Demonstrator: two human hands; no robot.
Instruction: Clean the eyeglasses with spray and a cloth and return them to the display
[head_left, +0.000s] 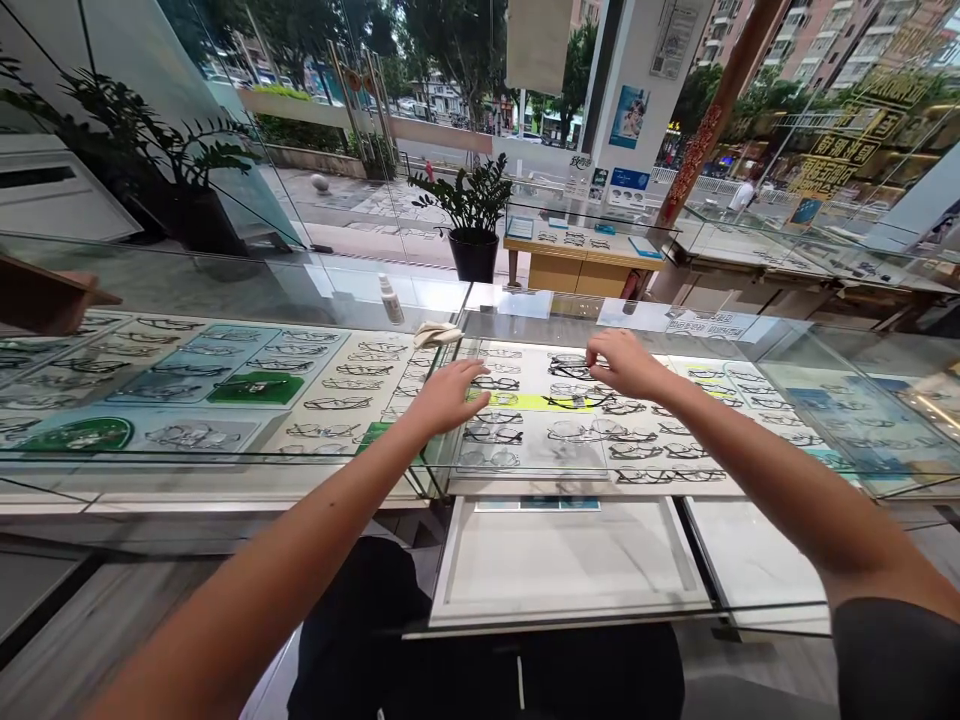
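Observation:
A glass display counter (225, 300) holds rows of eyeglass frames on white trays. My left hand (446, 393) lies flat with fingers stretched out over the glasses tray (675, 485) near the counter's corner. My right hand (622, 362) hovers a little further back, fingers curled in a pinch above a dark pair of glasses (570, 368); whether it grips them I cannot tell. A yellow label strip (536, 403) lies among the frames between both hands. A pulled-out white drawer tray (570, 560) sits below, in front of me.
A folded cloth (437, 333) and a small spray bottle (390, 298) rest on the glass top. Potted plants (472, 215) stand behind the counter. More display cases (585, 250) and shop windows lie beyond. A wooden stand (45, 295) is at the left.

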